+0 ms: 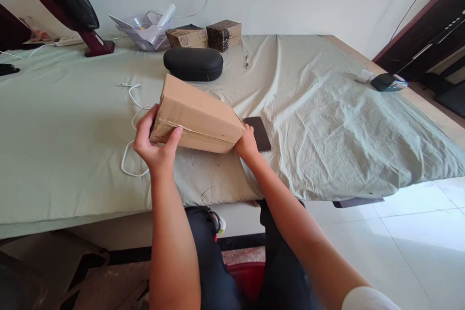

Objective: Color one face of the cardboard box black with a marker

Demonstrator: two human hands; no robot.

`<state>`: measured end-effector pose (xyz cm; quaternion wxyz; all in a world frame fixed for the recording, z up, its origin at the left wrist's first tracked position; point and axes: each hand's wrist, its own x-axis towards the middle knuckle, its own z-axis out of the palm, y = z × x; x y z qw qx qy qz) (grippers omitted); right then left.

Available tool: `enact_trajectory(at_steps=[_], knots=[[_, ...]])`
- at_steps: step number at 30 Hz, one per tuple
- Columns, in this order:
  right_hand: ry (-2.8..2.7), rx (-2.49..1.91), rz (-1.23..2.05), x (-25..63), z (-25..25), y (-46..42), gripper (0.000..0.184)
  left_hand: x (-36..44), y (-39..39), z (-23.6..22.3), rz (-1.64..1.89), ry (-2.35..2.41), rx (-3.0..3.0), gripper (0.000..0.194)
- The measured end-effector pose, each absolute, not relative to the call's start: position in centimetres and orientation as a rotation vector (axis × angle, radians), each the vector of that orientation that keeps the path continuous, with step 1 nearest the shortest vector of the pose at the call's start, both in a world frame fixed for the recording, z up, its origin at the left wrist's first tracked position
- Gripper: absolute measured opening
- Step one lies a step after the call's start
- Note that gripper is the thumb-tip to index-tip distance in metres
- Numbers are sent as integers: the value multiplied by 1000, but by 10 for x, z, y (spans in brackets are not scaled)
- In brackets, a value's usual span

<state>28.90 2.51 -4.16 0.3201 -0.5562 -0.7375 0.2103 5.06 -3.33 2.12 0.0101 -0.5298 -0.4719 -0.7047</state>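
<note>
From my remote seat I see the cardboard box (201, 114) tilted over the near middle of the cloth (72, 155), its long axis running left to right between both hands. My left hand (157, 147) clasps the left end, thumb on the near face; my right hand (247, 144) is at the right end's corner, its fingertips partly hidden. The phone (257, 134) lies just right, the white cable (125, 162) left, the black case (193, 64) beyond.

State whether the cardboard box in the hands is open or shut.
Shut as far as shows: the cardboard box has a closed seam and no raised flap; cannot tell for its hidden right end.
</note>
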Motion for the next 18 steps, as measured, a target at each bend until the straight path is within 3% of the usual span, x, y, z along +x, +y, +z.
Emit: enact_trajectory(at_steps=[4, 7, 18], knots=[[-1855, -1606, 629, 282, -45, 30, 48, 63, -38, 29, -2223, -1339, -1623, 45], [-1751, -1632, 762, 282, -42, 32, 46, 68, -42, 37, -2216, -1349, -1435, 30], [-1372, -1307, 1056, 284, -42, 37, 27, 70, -42, 47, -2353, -1213, -1358, 29]])
